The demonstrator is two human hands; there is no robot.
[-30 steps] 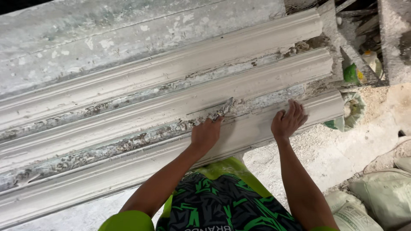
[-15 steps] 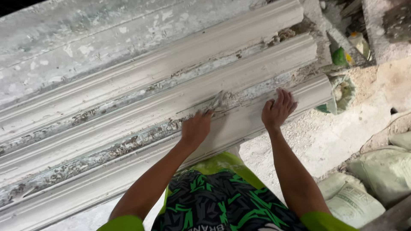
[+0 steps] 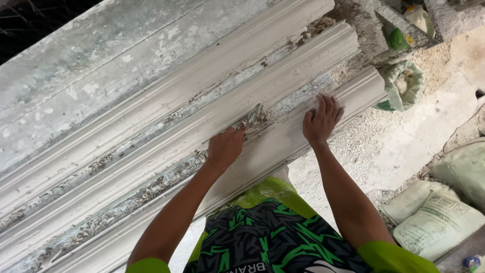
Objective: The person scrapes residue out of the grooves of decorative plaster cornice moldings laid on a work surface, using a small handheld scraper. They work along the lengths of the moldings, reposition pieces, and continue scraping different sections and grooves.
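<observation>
Three long white plaster mouldings (image 3: 166,146) lie side by side on a stained grey slab, running from lower left to upper right. My left hand (image 3: 226,147) is shut on a small metal scraper (image 3: 251,119), whose blade sits in the crumbly gap between the nearest two mouldings. My right hand (image 3: 321,120) rests flat, fingers together, on the nearest moulding (image 3: 353,93) close to its right end. Plaster crumbs fill the gaps along the mouldings.
An open green sack (image 3: 404,85) of pale powder stands at the mouldings' right end. Filled grey sacks (image 3: 437,222) lie on the dusty floor at the lower right. A green bottle (image 3: 398,38) and debris sit at the top right.
My view has shifted; the mouldings and both hands sit further left and higher in the frame. My left hand has slid the scraper slightly along the gap. My right hand stays on the moulding.
</observation>
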